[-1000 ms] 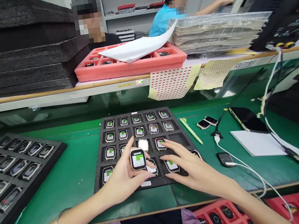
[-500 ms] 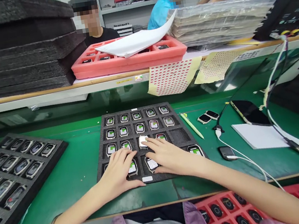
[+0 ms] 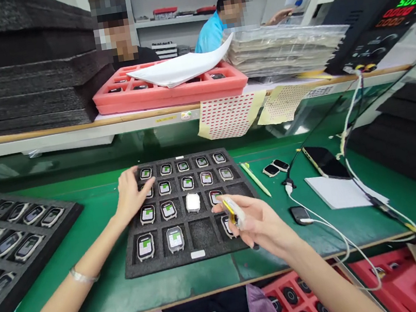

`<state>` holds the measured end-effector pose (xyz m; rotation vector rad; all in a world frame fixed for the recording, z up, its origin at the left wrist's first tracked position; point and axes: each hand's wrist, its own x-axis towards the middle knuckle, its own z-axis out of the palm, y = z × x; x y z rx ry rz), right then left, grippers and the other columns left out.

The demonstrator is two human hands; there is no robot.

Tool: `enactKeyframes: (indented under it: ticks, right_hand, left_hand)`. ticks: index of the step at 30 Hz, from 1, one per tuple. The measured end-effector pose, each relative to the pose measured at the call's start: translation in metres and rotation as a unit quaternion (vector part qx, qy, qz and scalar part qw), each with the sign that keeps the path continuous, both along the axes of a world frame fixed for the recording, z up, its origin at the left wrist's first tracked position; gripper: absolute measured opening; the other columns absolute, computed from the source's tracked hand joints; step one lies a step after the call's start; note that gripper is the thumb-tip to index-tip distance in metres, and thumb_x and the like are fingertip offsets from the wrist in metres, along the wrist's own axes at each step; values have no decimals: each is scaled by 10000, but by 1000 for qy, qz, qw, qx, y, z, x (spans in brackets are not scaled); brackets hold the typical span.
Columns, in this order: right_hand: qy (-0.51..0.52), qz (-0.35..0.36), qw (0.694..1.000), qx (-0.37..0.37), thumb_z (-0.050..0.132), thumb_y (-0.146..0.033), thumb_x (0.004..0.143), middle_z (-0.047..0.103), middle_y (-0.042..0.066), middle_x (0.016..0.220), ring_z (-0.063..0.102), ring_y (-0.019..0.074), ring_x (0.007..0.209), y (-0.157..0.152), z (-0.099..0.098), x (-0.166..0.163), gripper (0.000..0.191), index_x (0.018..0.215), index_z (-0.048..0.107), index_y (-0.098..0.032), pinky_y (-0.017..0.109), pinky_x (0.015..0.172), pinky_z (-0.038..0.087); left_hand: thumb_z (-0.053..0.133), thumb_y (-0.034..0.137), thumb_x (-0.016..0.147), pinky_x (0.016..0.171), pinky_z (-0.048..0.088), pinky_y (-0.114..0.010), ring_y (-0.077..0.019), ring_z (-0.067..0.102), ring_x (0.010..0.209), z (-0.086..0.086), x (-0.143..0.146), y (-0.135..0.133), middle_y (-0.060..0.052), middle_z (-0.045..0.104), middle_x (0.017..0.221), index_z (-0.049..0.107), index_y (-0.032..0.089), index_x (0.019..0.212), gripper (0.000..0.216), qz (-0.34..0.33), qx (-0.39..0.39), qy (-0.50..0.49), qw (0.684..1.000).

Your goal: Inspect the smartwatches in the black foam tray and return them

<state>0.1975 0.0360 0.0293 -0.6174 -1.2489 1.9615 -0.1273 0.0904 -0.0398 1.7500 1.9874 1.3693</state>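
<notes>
My right hand (image 3: pixel 264 220) pinches a smartwatch body (image 3: pixel 235 213) between thumb and fingers, raised above the front right of a black foam tray (image 3: pixel 191 256). The body is tilted nearly edge-on, with yellow showing on its side. Several square smartwatches, many with lit green-and-white screens, sit in the tray's compartments, among them a watch (image 3: pixel 175 238) in the front row. One watch (image 3: pixel 193 202) shows a plain white face. My left hand (image 3: pixel 131 192) rests at the tray's back left edge, thumb spread apart from the fingers over the second-row watch. Some watches are hidden behind my right hand.
Another foam tray of watches (image 3: pixel 20 233) lies at left. To the right are a green pen (image 3: pixel 255 179), two small watch bodies (image 3: pixel 276 167), a cabled black device (image 3: pixel 300 215), a phone (image 3: pixel 326 162) and white paper (image 3: pixel 340 192). Two people are behind the shelf.
My right hand has lifted a watch out of the front row and turned it edge-on. My left hand has moved back and left to the tray's edge. The view has shifted a little.
</notes>
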Motion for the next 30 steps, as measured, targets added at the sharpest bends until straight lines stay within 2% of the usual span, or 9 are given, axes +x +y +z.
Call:
enactKeyframes:
  ticks: [2, 5, 9, 11, 14, 18, 20, 25, 30]
  right_hand:
    - [3, 4, 1000, -20, 787, -254, 677, 641, 142, 1068, 496, 57, 481, -5, -4, -5, 510, 1134, 577, -170, 159, 350, 381]
    - [-27, -3, 999, -28, 746, -157, 703, 665, 110, 990, 504, 58, 471, -11, -8, -10, 490, 1137, 521, -190, 149, 358, 391]
    - [-67, -26, 997, 8, 742, -136, 693, 635, 118, 1078, 599, 115, 641, -15, -10, -12, 569, 1194, 482, -209, 160, 416, 469]
    - [-70, -37, 996, 29, 716, -189, 738, 634, 122, 1090, 618, 132, 664, -14, -11, -12, 514, 1202, 495, -204, 176, 427, 480]
    - [-90, -98, 990, 54, 643, -285, 826, 680, 98, 949, 609, 114, 537, -13, -13, -15, 332, 1128, 554, -179, 178, 389, 440]
    - [-117, -155, 978, 76, 646, -313, 838, 695, 60, 795, 544, 68, 397, -13, -16, -19, 229, 1005, 605, -162, 155, 344, 369]
    - [-115, -150, 979, 77, 641, -313, 842, 697, 68, 816, 558, 70, 400, -13, -16, -19, 230, 1013, 610, -162, 150, 341, 365]
    - [-75, -113, 988, 74, 630, -311, 839, 678, 90, 894, 676, 169, 567, -16, -15, -15, 334, 1142, 588, -177, 192, 386, 468]
    - [-67, -124, 987, 78, 655, -251, 833, 694, 95, 904, 658, 126, 512, -21, -7, -13, 245, 1066, 618, -185, 155, 382, 463]
  left_hand:
    - [676, 411, 738, 1042, 302, -471, -308, 440, 1183, -11, -14, 22, -162, 514, 1173, 464, 109, 1172, 570, 40, 8, -42, 998]
    - [565, 407, 825, 925, 436, -429, -262, 568, 1013, -27, -29, 40, -137, 587, 1023, 507, 93, 1062, 397, 71, -1, -124, 990]
    - [582, 274, 845, 829, 500, -388, -194, 623, 865, -42, -38, 40, -61, 635, 902, 573, 114, 911, 174, 57, -22, -197, 979]
    - [601, 227, 835, 830, 502, -387, -184, 625, 868, -45, -40, 37, -47, 643, 904, 587, 119, 900, 127, 49, -27, -218, 974]
    - [616, 218, 798, 862, 493, -356, -186, 627, 875, -46, -40, 34, -44, 655, 881, 594, 124, 894, 136, 45, -24, -241, 969]
    - [648, 246, 736, 899, 482, -343, -200, 632, 891, -47, -41, 33, -55, 664, 880, 601, 134, 890, 197, 34, -15, -262, 964]
    - [660, 264, 716, 907, 481, -356, -207, 633, 896, -48, -41, 33, -56, 666, 886, 603, 140, 890, 221, 30, -12, -267, 963]
    - [672, 299, 684, 909, 486, -367, -215, 638, 893, -51, -43, 35, -53, 667, 874, 607, 154, 873, 247, 28, -5, -277, 961]
    - [685, 326, 659, 916, 486, -388, -229, 639, 900, -54, -43, 36, -54, 668, 871, 613, 160, 857, 268, 28, -2, -283, 959]
